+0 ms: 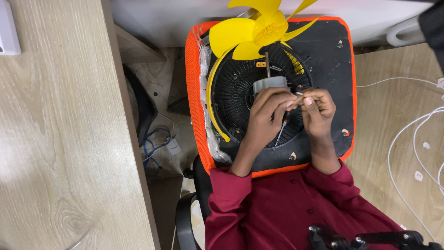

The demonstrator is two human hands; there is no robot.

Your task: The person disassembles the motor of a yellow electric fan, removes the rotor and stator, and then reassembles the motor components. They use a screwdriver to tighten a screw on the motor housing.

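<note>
A black round fan grille [231,99] lies on a black board with an orange edge [330,55] across my lap. A grey motor [269,84] with an upright shaft sits at the grille's middle. The yellow fan blade [256,30] lies at its far rim. My left hand [264,118] rests over the motor, its fingers closed around a thin screwdriver [280,133] that points down toward me. My right hand [319,110] is just beside it, fingertips pinching a small wire end [299,92] by the motor. Both hands' fingertips nearly touch.
A light wooden desk [64,139] fills the left. Another wooden surface [393,120] on the right carries white cables [407,134]. Blue cables [155,143] lie on the floor between. A black chair arm [185,217] is below, a dark camera mount [360,240] at bottom.
</note>
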